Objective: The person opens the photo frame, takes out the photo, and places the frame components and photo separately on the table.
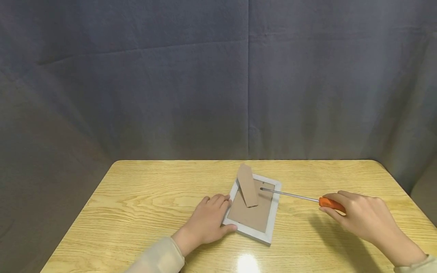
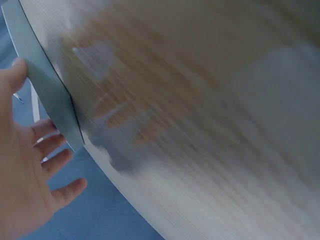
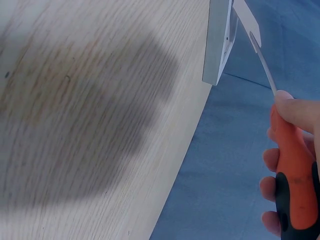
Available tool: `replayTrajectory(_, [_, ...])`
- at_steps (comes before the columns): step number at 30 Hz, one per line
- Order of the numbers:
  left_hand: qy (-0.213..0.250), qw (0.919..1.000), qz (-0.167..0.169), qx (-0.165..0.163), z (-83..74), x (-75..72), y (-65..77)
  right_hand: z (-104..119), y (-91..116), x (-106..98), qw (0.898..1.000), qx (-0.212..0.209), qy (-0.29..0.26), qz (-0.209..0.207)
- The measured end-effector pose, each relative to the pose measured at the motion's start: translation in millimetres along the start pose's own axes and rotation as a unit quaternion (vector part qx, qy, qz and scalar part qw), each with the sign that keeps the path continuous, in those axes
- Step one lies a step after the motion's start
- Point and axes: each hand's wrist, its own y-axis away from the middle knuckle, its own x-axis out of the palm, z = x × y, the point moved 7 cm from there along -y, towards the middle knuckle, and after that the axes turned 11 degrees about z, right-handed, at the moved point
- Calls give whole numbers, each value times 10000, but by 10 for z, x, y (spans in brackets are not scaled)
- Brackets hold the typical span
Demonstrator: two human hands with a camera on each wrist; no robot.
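Note:
A small picture frame [image 1: 268,223] with a pale border lies back side up on the wooden table. Its brown backing board [image 1: 250,220] faces upward, and the stand flap [image 1: 248,185] juts out at a slant. My left hand [image 1: 208,220] holds the frame's near left corner, thumb at the near edge and fingertips along the left edge. In my right hand [image 1: 362,214] is a flathead screwdriver, gripped by its orange and black handle [image 3: 295,175]. The metal shaft [image 1: 297,196] points left, its tip over the backing board, right of the flap.
The light wood table [image 1: 143,197] has rounded far corners. A dark grey-blue curtain [image 1: 177,94] hangs behind it and along both sides. The right arm casts a shadow on the tabletop.

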Motion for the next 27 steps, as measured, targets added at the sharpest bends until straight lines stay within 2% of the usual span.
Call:
replayTrajectory(16, [-338, 9987, -15, -389, -216, -7, 25, 20, 17, 36, 10000, -10, -11, 27])
replayTrajectory(27, [-538, 9964, 145, -644, -337, 9, 33, 53, -12, 52, 10000, 1, -42, 28])
